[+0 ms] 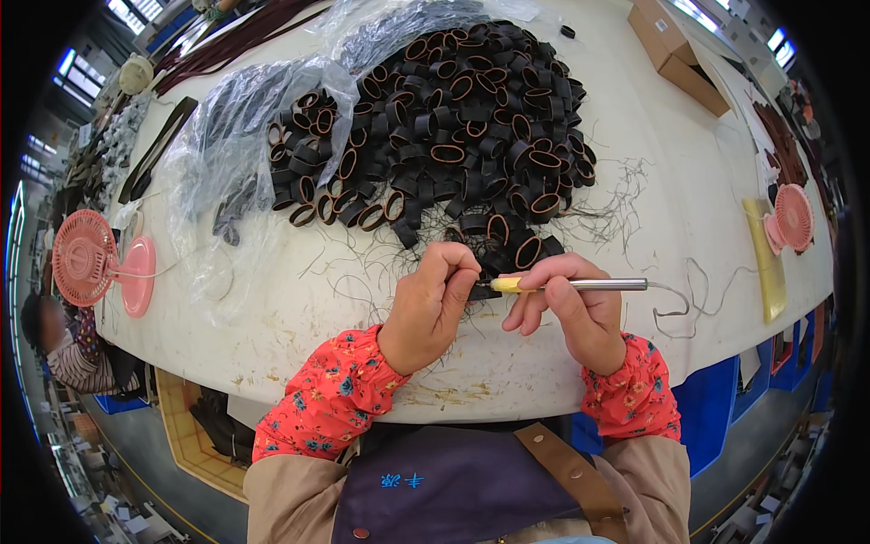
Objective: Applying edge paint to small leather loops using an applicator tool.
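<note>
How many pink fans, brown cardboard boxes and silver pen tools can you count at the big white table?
Pink fans: 2
Brown cardboard box: 1
Silver pen tool with a yellow grip: 1
Total: 4

I see a slim pen-like tool (605,285) held nearly level on the near side of the heap of black loops (471,95). Its barrel is silvery metal, its front sleeve (509,285) yellow, and it points left. A thin grey cord (671,292) trails from its rear end, out past the heap's near right edge. By the tool's tip, just this side of the heap, is a small black piece (485,293), too covered for me to make out its full shape.
</note>
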Motion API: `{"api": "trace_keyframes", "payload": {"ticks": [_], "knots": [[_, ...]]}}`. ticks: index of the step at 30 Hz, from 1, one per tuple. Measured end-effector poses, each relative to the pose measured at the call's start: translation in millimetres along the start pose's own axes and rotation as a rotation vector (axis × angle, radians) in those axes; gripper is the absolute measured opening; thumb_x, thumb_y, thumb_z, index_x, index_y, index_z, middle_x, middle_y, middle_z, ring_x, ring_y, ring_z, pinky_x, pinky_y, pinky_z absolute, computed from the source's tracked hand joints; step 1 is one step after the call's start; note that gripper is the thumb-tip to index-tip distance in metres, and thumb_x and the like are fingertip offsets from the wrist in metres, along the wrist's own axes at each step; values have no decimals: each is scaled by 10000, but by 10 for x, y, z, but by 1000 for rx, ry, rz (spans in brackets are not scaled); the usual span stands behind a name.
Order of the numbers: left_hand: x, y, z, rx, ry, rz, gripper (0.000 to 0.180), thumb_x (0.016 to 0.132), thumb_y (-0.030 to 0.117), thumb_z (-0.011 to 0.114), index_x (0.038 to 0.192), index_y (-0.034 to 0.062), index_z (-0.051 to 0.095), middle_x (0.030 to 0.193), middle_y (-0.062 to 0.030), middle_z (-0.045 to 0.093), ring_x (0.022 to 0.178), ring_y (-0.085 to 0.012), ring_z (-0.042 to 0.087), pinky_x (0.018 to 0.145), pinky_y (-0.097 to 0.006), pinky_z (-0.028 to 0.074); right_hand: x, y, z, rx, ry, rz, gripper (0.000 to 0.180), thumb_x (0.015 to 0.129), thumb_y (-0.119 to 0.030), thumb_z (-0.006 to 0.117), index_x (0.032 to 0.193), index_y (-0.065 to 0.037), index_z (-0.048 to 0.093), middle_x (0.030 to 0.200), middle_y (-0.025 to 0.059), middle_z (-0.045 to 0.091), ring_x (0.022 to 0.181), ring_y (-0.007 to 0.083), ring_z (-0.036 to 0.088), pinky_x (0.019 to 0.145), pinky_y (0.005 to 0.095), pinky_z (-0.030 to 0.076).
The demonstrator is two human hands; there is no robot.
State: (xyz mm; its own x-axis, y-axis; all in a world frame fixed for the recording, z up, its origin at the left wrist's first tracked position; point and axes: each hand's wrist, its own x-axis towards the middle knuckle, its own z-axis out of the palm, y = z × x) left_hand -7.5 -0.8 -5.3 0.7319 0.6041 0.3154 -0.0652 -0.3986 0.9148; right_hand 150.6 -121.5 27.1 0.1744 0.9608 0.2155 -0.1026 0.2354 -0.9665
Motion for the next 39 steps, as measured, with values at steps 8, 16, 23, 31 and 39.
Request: {"api": "trace_keyframes", "payload": {"ticks": [8, 16, 23, 31, 39], "knots": [[4, -19, -8, -3, -2, -11, 88, 952, 71, 495, 1023, 28, 464, 707, -67, 525, 575, -135, 501, 533, -256, 410, 1, -2, -19, -40, 24, 7, 290, 1003, -235, 384, 1011, 19, 526, 674, 97, 593, 642, 198, 643, 675, 314, 525], [36, 2, -32, -283, 0, -142, 94, 950, 47, 491, 1034, 29, 455, 790, -27, 563, 641, -64, 502, 559, -206, 413, 111, 38, 31, -528, 103, -60, 238, 876, -37, 603, 1112, -57, 579, 929, 78, 625, 728, 119, 572, 667, 239, 473], [118, 27, -11, -598, 24, -205, 133, 924, -11, 498, 1049, 0, 454, 979, -95, 636, 731, -82, 591, 638, -212, 499, 51, 64, 3, -316, 42, 1, 221, 856, -20, 631, 1064, -66, 569, 851, 7, 553, 742, 67, 530, 661, 204, 438], [99, 26, -88, 183, 149, 132, 246, 771, -3, 644, 1000, 75, 599, 1062, -88, 561, 918, -178, 522, 714, -272, 425, 63, 54, 22, -31, 230, 52, 204, 896, -37, 594, 1076, -51, 499, 849, -5, 536, 751, 54, 526, 643, 196, 435], [36, 38, -41, -217, -59, -62, 170, 759, 77, 735, 902, 62, 644, 834, -11, 575, 709, -100, 469, 631, -229, 391, 39, 146, 30, -275, 132, -112, 186, 874, -13, 610, 1032, -49, 518, 858, 12, 522, 710, 61, 492, 633, 199, 410]]}}
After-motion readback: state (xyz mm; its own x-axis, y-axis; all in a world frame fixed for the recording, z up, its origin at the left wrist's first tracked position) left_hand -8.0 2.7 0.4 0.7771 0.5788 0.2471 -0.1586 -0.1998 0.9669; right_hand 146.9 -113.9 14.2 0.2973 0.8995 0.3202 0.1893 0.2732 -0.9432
